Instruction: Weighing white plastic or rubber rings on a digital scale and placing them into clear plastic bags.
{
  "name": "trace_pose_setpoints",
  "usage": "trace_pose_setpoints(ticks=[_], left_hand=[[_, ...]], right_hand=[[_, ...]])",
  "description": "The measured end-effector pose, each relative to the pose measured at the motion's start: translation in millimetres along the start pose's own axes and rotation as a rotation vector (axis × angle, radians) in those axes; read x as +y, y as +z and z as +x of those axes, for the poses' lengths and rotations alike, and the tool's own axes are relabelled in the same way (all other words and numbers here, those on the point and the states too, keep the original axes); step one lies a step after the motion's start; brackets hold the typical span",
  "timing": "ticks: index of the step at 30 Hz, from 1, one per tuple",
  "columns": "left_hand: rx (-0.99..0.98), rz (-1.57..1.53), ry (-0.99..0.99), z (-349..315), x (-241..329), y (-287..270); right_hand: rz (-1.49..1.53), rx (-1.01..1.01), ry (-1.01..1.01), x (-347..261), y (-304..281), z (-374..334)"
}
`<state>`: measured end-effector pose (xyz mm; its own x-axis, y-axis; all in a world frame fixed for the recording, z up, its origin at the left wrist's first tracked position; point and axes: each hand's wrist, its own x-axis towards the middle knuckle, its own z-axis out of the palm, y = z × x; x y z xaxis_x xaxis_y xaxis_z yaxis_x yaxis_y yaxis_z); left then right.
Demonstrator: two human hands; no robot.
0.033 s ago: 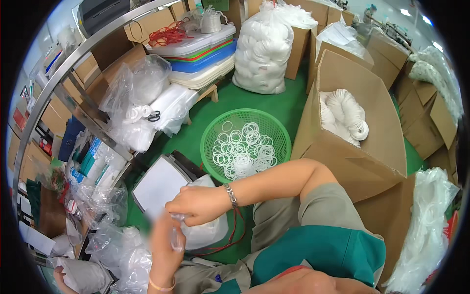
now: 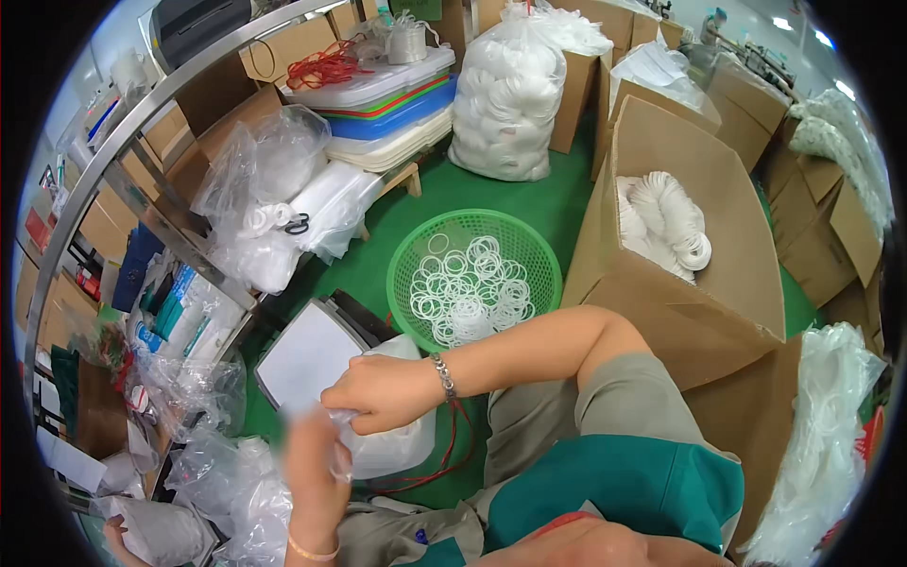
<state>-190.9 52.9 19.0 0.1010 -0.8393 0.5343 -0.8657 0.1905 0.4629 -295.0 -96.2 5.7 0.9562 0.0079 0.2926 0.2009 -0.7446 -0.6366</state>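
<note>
My right hand (image 2: 383,394) reaches across from the right, a chain bracelet on its wrist, with the fingers closed on thin clear plastic (image 2: 342,417). Below and left of it, my left hand (image 2: 316,468) is curled round part of the same plastic, which looks like the gathered mouth of a bag. The left fingertips are blurred. Under the right hand sits a translucent white bag (image 2: 402,446) with pale contents that I cannot make out. Just beyond both hands lies a white flat-topped device (image 2: 312,354), like a weighing scale.
A green basket (image 2: 402,231) of white rings stands on the green floor ahead. To its right, an open cardboard box (image 2: 680,312) holds white coils (image 2: 666,222). A metal-framed rack (image 2: 123,123) and plastic bags (image 2: 250,491) crowd the left. A full white sack (image 2: 505,104) stands behind.
My left hand has shifted very slightly left and the clear plastic between the hands has moved a little. The right hand is almost still.
</note>
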Motion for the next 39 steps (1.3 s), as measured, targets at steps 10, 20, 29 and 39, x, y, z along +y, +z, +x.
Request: trace_pose_setpoints(ticks=[10,20,29,39], left_hand=[[0.138,0.191,0.159,2.9,-6.2,-10.8],[0.092,0.441,0.375,7.9,0.5,-13.7],[0.029,0.221,0.233,-13.1,-37.9,-45.1],[-0.143,-0.092,-0.091,-3.3,-56.5,3.5]], right_hand=[[0.996,-0.295,0.208,-7.0,-6.4,7.1],[0.802,-0.165,-0.057,-1.7,0.7,4.7],[0.673,0.417,0.115,13.6,-36.6,-25.1],[0.810,0.067,-0.078,7.3,-25.0,-8.5]])
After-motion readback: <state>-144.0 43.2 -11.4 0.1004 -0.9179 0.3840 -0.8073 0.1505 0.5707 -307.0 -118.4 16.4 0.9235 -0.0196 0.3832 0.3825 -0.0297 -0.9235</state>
